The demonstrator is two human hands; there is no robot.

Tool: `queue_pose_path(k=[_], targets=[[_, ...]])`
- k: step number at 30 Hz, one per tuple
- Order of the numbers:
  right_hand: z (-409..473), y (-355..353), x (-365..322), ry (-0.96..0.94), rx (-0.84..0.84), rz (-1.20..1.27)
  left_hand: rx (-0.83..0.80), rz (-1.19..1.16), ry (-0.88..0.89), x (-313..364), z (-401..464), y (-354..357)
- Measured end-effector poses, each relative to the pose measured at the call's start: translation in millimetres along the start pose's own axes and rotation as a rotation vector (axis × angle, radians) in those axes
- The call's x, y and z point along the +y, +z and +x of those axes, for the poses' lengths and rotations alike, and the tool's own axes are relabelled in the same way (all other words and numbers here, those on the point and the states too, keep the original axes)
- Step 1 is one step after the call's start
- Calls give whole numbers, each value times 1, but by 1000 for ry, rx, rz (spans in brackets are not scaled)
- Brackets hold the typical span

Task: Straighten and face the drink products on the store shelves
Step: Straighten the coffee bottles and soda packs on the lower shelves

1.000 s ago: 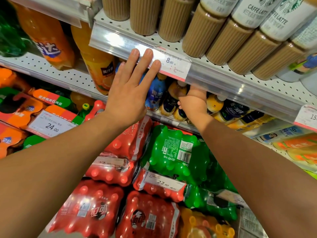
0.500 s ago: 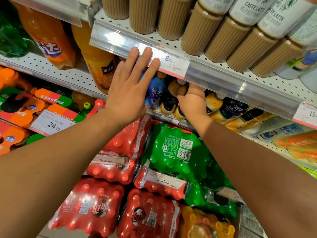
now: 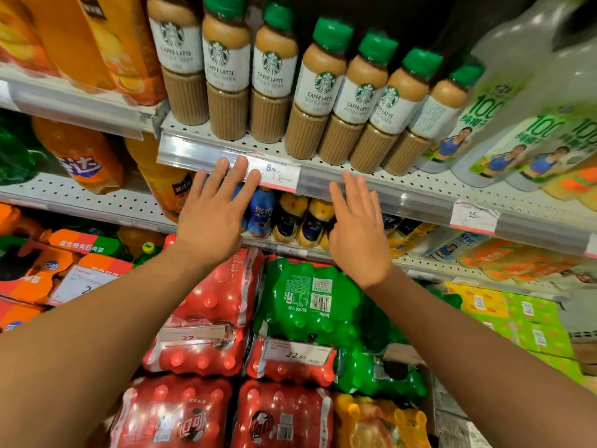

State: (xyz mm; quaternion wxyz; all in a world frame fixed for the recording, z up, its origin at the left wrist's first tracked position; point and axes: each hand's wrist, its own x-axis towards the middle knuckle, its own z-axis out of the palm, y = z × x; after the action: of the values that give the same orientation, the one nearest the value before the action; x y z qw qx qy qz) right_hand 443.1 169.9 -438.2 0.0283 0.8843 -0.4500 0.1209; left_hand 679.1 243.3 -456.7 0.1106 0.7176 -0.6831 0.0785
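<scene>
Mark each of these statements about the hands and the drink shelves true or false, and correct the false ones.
1. The right hand grips a small bottle. False: it is open, fingers straight, holding nothing.
2. The left hand has its fingertips at the shelf edge by the 8.80 price tag. True.
3. The latte bottles have red caps. False: their caps are green.
4. A green shrink-wrapped soda pack lies below the hands. True.
5. The last latte bottle on the right faces its logo forward. False: it shows fine print instead.
</scene>
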Motion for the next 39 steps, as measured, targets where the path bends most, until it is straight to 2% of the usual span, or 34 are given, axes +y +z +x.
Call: queue_pose_path(k=[6, 8, 9, 11, 13, 17, 19, 20, 23, 27, 33, 39], targets=[[8, -26, -11, 114, -254, 31, -260, 100, 78, -11, 14, -40], [21, -56, -18, 177, -357, 120, -298, 77, 111, -17, 23, -68], [29, -76, -22, 202, -348, 176, -284, 49, 116, -21, 28, -85], [41, -118, -31, 200, -188, 229, -193, -3, 112, -31, 37, -124], [53, -163, -42, 145, 27, 213, -31, -25, 136, -41, 45, -166], [77, -244, -65, -71, 404, 179, 338, 9, 277, -54, 56, -233], [87, -267, -71, -184, 596, 155, 477, 43, 272, -55, 60, -253], [92, -274, -73, -195, 635, 143, 498, 68, 244, -55, 63, -260], [105, -280, -79, -60, 501, 119, 418, 192, 115, -54, 78, -274], [113, -270, -70, 53, 290, 21, 292, 203, 13, -61, 97, -277], [119, -279, -64, -2, 338, -127, 243, 178, -74, -50, 98, -288], [116, -295, -70, 0, 234, -181, 208, 203, -99, -58, 97, -320]])
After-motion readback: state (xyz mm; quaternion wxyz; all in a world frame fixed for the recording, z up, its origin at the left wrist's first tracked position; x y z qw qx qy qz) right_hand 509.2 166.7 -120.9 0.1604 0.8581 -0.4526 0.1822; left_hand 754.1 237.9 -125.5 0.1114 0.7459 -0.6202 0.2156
